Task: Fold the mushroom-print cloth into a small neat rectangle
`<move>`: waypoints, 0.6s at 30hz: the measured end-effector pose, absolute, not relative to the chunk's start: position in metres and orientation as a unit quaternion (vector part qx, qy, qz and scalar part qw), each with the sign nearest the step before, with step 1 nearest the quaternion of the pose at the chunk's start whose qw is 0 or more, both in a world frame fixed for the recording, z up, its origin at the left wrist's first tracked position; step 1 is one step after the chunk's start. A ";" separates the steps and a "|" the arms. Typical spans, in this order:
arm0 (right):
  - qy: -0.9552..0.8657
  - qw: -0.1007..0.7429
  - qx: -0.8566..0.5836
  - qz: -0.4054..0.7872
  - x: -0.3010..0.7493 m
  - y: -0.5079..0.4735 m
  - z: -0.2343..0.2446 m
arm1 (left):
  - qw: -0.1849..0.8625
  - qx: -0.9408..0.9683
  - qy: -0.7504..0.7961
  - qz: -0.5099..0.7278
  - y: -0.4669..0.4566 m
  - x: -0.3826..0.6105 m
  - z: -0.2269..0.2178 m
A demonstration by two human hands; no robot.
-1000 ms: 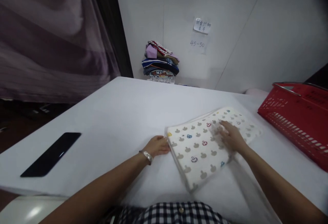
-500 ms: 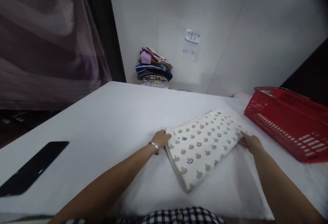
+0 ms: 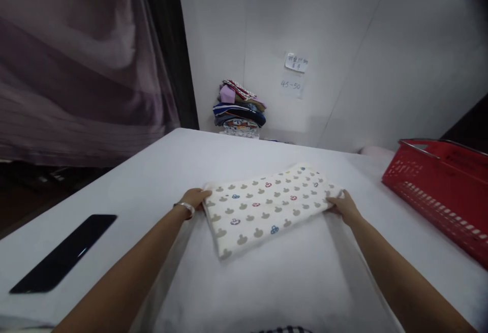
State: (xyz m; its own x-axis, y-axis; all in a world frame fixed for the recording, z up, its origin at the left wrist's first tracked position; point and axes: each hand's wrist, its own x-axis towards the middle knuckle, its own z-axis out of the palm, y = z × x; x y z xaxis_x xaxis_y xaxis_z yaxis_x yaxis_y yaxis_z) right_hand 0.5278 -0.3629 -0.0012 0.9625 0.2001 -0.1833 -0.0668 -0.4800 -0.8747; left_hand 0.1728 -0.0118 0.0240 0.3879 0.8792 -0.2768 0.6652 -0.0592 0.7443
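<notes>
At the bottom edge, nearest of all, shows a sliver of black-and-white checked shirt (image 3: 284, 330). Beyond that, between 2 bare forearms, shows a plain white stretch (image 3: 285, 282) with shaded sides; cannot tell whether part of the table's cover or a separate sheet. Off to the left, well apart from the left hand, has a black phone (image 3: 63, 256) lying flat on the white table (image 3: 175, 170).

Farther in, holds a white mushroom-print cloth (image 3: 263, 206) by its 2 ends, spread crosswise near the middle of the table, apparently folded. Grips the left end with the left hand (image 3: 196, 199), thumb on top, fingers closed on the edge, and wears a silver bracelet (image 3: 186, 209) on that wrist. Pinches the right end, near the front corner, with the right hand (image 3: 346, 208), fingers closed on the fabric. Cannot tell whether lifted off the table there or just touching.

To the right, apart from the right hand, shows a red plastic basket (image 3: 446, 190) with slotted sides and metal handles. Past the table's far edge, shows a pile of folded clothes (image 3: 240, 112) against the pale wall (image 3: 343, 18), with 2 paper notes (image 3: 296, 62) above, the lower reading "45-50". At far left, shows a purplish curtain (image 3: 76, 68).
</notes>
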 end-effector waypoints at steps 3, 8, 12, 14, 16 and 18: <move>-0.159 0.362 -0.919 0.000 0.539 -0.359 0.005 | 0.384 0.753 0.519 0.131 -0.012 0.174 0.021; -0.429 0.252 -0.866 -0.048 0.548 -0.298 0.017 | 0.227 0.838 0.470 0.157 -0.013 0.180 0.015; -0.546 0.191 -0.815 0.025 0.535 -0.228 0.019 | 0.181 0.852 0.417 0.259 -0.024 0.176 0.015; -0.579 0.141 -0.801 0.054 0.528 -0.200 0.020 | 0.225 0.841 0.391 0.300 -0.032 0.174 0.017; -0.601 0.097 -0.790 0.078 0.523 -0.178 0.020 | 0.339 0.795 0.390 0.316 -0.037 0.175 0.018; -0.610 0.069 -0.784 0.092 0.520 -0.163 0.019 | 0.472 0.716 0.417 0.301 -0.038 0.177 0.017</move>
State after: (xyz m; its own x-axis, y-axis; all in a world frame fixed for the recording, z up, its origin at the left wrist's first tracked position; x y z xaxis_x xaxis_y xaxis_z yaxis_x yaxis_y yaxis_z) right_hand 0.5200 -0.1627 0.0191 0.2384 0.9693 -0.0608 0.9438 -0.2460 -0.2207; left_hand 0.1773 -0.0375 0.0170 0.4710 0.8813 0.0376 0.3121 -0.2063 0.9274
